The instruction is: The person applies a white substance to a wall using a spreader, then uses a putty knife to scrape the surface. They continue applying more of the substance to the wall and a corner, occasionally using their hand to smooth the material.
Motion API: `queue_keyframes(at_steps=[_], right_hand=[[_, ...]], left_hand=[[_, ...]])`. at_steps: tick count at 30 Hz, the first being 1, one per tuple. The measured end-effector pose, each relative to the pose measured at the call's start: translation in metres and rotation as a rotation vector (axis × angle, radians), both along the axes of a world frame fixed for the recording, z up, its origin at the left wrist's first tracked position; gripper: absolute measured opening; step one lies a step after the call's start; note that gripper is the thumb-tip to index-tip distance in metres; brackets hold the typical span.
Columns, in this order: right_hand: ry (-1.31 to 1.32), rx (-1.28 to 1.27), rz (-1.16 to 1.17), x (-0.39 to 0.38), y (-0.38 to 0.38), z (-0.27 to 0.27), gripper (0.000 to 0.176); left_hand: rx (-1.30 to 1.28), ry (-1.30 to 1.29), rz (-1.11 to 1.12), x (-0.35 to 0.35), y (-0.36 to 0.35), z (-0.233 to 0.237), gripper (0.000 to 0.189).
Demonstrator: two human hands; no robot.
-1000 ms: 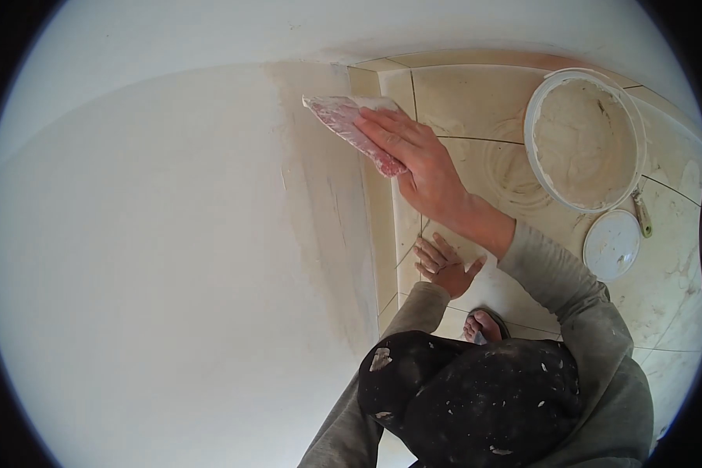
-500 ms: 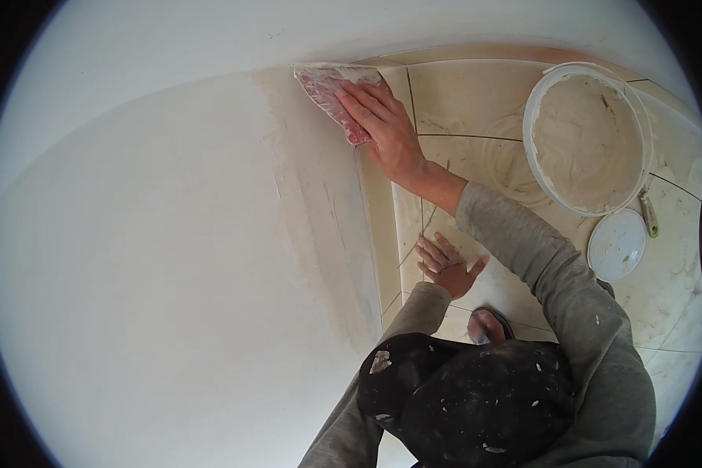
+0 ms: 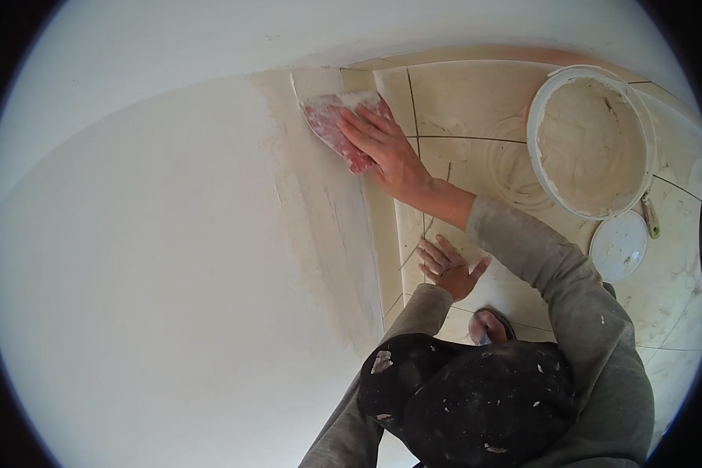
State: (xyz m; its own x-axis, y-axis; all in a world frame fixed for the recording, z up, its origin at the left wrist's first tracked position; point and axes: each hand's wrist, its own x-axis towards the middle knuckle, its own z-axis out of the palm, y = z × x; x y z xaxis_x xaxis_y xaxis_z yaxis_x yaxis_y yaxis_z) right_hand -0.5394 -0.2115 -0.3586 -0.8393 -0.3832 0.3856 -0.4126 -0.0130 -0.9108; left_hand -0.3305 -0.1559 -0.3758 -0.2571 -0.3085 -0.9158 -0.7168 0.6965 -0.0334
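My right hand (image 3: 390,152) is closed around a red, putty-smeared spreader (image 3: 329,129), with the fingers laid along its face. The spreader's whitish edge rests against the low part of the white wall (image 3: 156,234), close to the corner. Below it a beige band of putty (image 3: 312,226) runs down the wall beside the tile skirting (image 3: 382,234). Bare and with fingers spread, my left hand (image 3: 454,274) lies on the tiled floor (image 3: 460,101) near my foot.
A white bucket (image 3: 533,140) with beige putty inside stands at the upper right. Beside it lie a round white lid (image 3: 618,248) and a green-handled tool (image 3: 651,220). My foot (image 3: 487,326) and dark, spattered knees are below my left hand.
My right hand has drawn the spreader along the wall, away from the corner and toward me, leaving a thin ridge of putty near the top. My left hand has stayed in place.
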Motion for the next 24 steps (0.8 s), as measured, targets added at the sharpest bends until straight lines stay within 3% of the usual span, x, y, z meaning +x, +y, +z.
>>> queue_keyframes(at_steps=[4,6,13,24], right_hand=[[0.012,-0.025,0.025,0.006,0.028,0.011,0.067],[0.001,-0.145,-0.084,0.002,0.032,0.019,0.058],[0.026,-0.136,-0.164,-0.043,0.012,0.041,0.059],[-0.025,-0.142,0.023,-0.071,0.015,0.042,0.061]], left_hand=[[-0.028,0.003,-0.025,0.006,0.0,-0.007,0.132],[-0.044,-0.016,-0.051,0.008,0.0,-0.009,0.133],[-0.032,0.017,-0.024,0.006,0.0,-0.006,0.135],[-0.026,0.004,-0.018,0.002,0.0,-0.002,0.135]])
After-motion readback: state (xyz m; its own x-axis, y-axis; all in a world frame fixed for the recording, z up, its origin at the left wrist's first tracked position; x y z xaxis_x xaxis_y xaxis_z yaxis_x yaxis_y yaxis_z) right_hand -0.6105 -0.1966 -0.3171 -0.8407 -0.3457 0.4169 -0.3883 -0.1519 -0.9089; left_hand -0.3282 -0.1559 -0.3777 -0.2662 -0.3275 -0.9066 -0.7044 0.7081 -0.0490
